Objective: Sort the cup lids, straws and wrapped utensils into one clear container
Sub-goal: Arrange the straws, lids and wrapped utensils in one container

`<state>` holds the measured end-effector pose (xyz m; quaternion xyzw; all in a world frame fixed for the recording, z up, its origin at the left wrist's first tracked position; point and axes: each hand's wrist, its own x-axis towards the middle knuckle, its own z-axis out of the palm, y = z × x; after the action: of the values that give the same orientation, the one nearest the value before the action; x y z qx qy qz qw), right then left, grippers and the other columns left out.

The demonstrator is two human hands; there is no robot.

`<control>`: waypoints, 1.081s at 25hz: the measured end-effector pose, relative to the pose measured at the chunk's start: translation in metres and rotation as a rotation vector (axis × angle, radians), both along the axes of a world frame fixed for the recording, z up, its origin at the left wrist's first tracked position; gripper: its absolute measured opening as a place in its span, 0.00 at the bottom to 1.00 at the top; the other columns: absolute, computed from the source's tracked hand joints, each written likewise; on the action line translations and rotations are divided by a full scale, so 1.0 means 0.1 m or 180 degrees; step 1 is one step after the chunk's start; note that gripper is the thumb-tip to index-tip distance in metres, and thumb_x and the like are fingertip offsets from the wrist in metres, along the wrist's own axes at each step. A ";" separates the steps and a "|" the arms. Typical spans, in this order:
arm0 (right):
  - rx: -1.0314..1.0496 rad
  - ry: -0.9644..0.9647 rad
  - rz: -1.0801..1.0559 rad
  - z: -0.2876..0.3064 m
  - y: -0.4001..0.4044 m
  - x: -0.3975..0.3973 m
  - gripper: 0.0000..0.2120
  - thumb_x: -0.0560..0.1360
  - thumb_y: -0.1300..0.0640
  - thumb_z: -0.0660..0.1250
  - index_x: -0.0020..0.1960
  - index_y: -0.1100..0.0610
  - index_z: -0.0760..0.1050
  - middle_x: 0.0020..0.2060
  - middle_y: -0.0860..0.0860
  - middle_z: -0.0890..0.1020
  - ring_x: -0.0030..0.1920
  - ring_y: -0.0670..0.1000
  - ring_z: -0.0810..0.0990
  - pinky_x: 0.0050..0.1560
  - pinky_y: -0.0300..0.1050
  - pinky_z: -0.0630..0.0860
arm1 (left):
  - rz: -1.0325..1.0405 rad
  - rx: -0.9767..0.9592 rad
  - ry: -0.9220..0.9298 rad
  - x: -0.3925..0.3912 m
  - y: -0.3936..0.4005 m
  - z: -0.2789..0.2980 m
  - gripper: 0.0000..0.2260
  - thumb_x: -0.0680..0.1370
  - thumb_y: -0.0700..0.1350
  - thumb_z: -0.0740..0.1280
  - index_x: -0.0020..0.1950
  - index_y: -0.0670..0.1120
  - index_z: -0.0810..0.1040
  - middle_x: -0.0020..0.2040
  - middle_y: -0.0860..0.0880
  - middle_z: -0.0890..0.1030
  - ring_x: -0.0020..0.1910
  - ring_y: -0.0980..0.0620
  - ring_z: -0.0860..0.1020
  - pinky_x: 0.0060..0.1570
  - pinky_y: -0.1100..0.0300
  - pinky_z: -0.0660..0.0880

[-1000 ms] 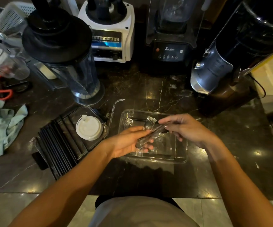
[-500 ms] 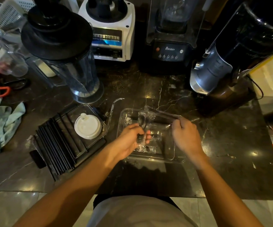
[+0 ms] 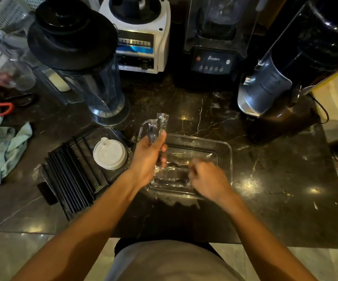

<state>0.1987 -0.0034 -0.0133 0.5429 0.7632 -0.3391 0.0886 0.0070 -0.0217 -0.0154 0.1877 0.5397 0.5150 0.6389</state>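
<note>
Where a moment ago both hands shared one wrapped utensil low over the clear tray, now split apart — left hand point(image 3: 147, 157) lifted and turned upright with a wrapped utensil point(image 3: 157, 126) standing out of the top of the fist, right hand point(image 3: 206, 179) dropped down into the clear tray point(image 3: 228, 159). Probably means one piece pulled free for carrying while the other hand goes after what remains.

Left grip wrapped around the utensil's lower part, thumb pressed up along the cellophane, wrist bent back, forearm reaching in from the lower left. Right grip blurred by motion — fingers curled toward the tray floor, over more crinkled wrapped pieces point(image 3: 170, 179); cannot tell whether pinching one or merely reaching.

To the left on the desk point(image 3: 204, 110), a second clear container point(image 3: 121, 132) already holding a white cup lid point(image 3: 110, 154), touching or sitting partly on a row of black straws point(image 3: 72, 179). Looks like the likely destination, so lifted utensil a short move left from it. Sorting judged partly done: lid in place, utensils not yet moved across.
</note>
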 end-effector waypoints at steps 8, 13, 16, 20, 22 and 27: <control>-0.0291 -0.0456 0.0206 -0.34 0.25 -0.05 0.02 0.79 0.59 0.69 0.48 0.55 0.79 0.43 0.51 0.82 0.46 0.50 0.82 0.53 0.51 0.81 | 0.0071 -0.0297 -0.0530 -0.23 -0.01 -0.06 0.10 0.84 0.43 0.60 0.62 0.40 0.74 0.39 0.48 0.75 0.34 0.51 0.76 0.35 0.56 0.75; -0.1256 0.1779 -0.1185 0.07 0.14 0.12 0.05 0.81 0.62 0.67 0.47 0.60 0.76 0.30 0.50 0.75 0.27 0.47 0.72 0.28 0.40 0.73 | 0.0070 -0.0407 -0.0050 -0.06 -0.02 -0.04 0.11 0.85 0.45 0.64 0.62 0.39 0.76 0.50 0.42 0.86 0.51 0.43 0.87 0.55 0.47 0.83; -0.1319 0.2333 -0.1500 0.14 0.12 0.06 0.04 0.81 0.63 0.68 0.47 0.61 0.76 0.29 0.48 0.76 0.26 0.48 0.71 0.27 0.42 0.71 | -0.0218 -0.0402 0.0033 0.08 0.00 -0.03 0.12 0.85 0.46 0.64 0.65 0.41 0.76 0.58 0.42 0.86 0.58 0.46 0.85 0.64 0.46 0.78; -0.0902 0.2029 -0.1371 0.09 0.10 -0.15 0.06 0.81 0.61 0.69 0.49 0.64 0.76 0.28 0.45 0.77 0.23 0.45 0.70 0.26 0.41 0.72 | -0.0531 -0.0407 0.0069 0.21 -0.02 -0.01 0.10 0.84 0.48 0.64 0.61 0.45 0.80 0.59 0.46 0.86 0.63 0.48 0.82 0.70 0.46 0.73; -0.0762 0.1902 -0.1242 0.02 0.09 -0.21 0.07 0.80 0.59 0.70 0.46 0.62 0.78 0.28 0.45 0.78 0.23 0.43 0.71 0.27 0.38 0.71 | -0.0387 -0.0296 0.0320 0.19 -0.01 -0.01 0.10 0.85 0.45 0.63 0.60 0.41 0.80 0.54 0.43 0.87 0.58 0.48 0.85 0.66 0.49 0.77; -0.0252 -0.0324 0.0515 -0.36 0.03 -0.28 0.07 0.78 0.52 0.73 0.53 0.52 0.78 0.49 0.47 0.82 0.50 0.49 0.80 0.59 0.48 0.76 | 0.0505 -0.0093 0.0228 -0.20 0.01 0.11 0.06 0.86 0.42 0.59 0.56 0.42 0.75 0.39 0.48 0.81 0.33 0.52 0.81 0.35 0.59 0.81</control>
<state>0.1704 -0.0002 -0.0496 0.4921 0.7850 -0.3328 0.1757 -0.0132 -0.0210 -0.0044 0.1533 0.5828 0.5490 0.5791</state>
